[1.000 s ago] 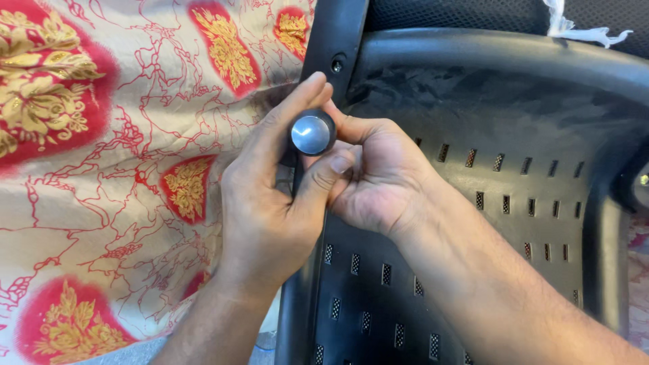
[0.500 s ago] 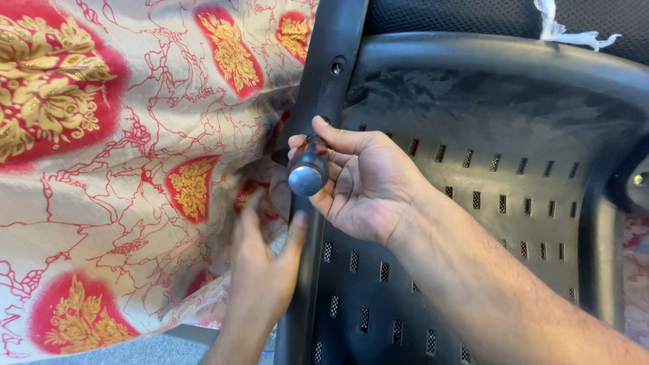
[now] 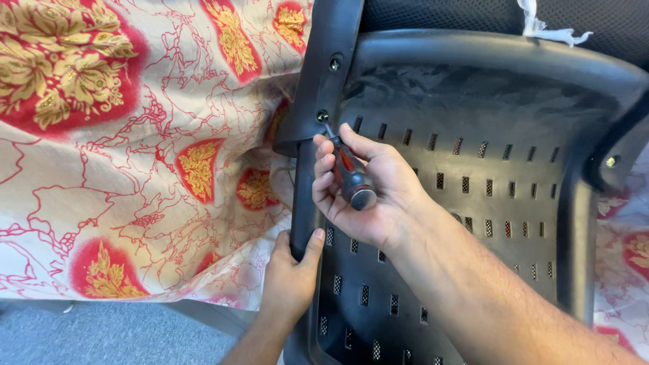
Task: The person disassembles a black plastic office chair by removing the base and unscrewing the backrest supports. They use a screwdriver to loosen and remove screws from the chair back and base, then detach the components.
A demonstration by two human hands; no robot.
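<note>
A: Two hands are busy here. The right hand [image 3: 365,192] is wrapped tight around a screwdriver with a red and black handle [image 3: 351,177]. Its thin metal tip sits in a small dark screw [image 3: 322,116] on the side bar of the black plastic chair shell with little slots [image 3: 473,176].

B: And the other one?

A: The left hand [image 3: 292,274] is closed on the edge of that shell, lower down, with the thumb hooked over the rim. The two hands are apart, one above the other.

B: How do you turn a screw like that well?

A: I think you keep the tip straight in the screw head and push in a bit while you turn, so it does not slip out. The low hand should hold the chair firm so it does not wobble.

B: What is under it all?

A: A cream cloth with red patches and gold flowers [image 3: 122,149]. Another screw [image 3: 334,64] sits higher up the same bar.
</note>
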